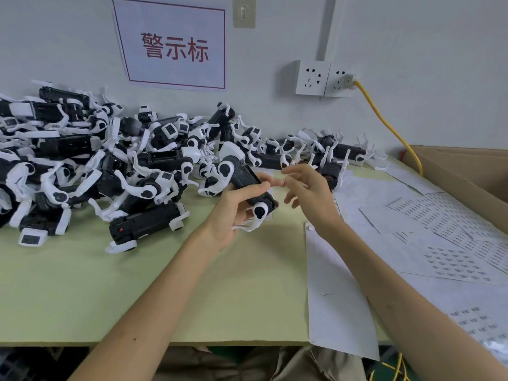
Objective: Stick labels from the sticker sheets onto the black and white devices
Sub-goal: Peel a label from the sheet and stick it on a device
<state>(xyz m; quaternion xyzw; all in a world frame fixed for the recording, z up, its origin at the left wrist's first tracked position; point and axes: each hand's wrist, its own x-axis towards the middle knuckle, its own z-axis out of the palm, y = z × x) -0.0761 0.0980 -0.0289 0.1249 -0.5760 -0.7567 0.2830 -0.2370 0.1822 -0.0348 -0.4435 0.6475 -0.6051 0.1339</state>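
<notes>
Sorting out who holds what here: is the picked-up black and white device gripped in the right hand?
No, the left hand grips the device, while the right hand is beside it with loose fingers.

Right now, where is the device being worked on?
In the head view, the held device is mid-frame, gripped by the left hand above the green table, between the device pile on its left and the right hand on its right.

Grey wall (412, 37), green table (82, 284), perhaps carton (467, 171)

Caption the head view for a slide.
Left hand grips a black-and-white device over the green table; right hand hovers beside it, sticker sheets nearby.
</notes>
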